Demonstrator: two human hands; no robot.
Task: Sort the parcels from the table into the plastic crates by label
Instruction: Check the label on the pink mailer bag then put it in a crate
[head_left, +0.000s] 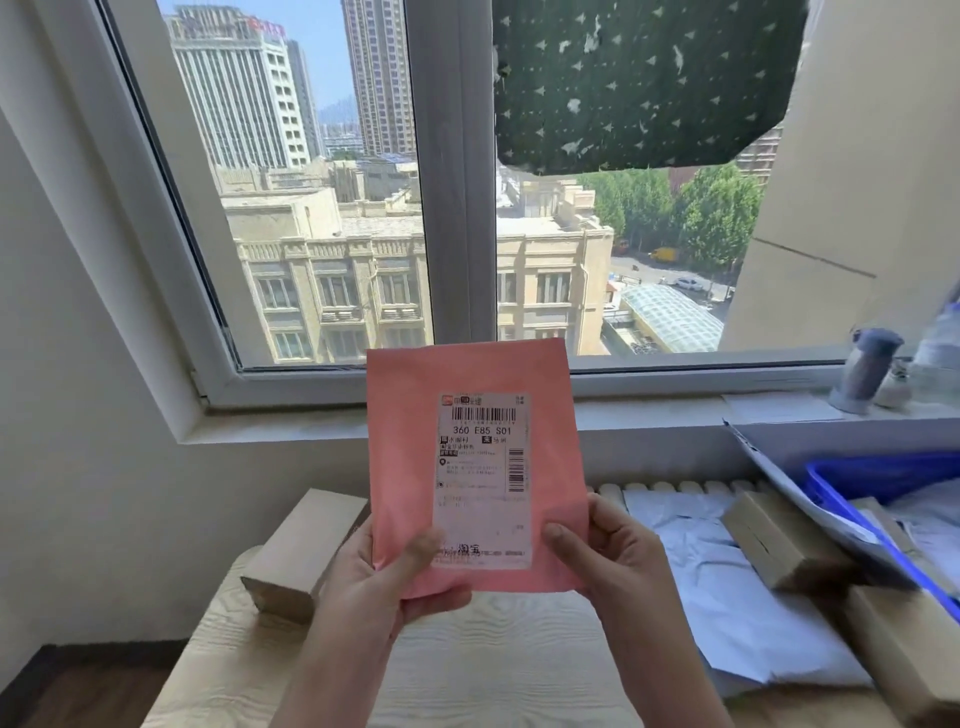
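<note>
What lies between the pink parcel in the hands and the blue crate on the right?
The left hand and right hand grip the pink parcel directly. Toward the blue crate, a cardboard box and white mailers lie low on the table, and a pale mailer leans over the crate's near rim. The air above looks clear.

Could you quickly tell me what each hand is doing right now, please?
Left hand: holds the pink parcel by its lower left corner.
Right hand: holds its lower right edge.

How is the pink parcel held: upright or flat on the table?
Upright: left hand and right hand grip the pink parcel at its bottom, above the table; its label reads upright.
</note>
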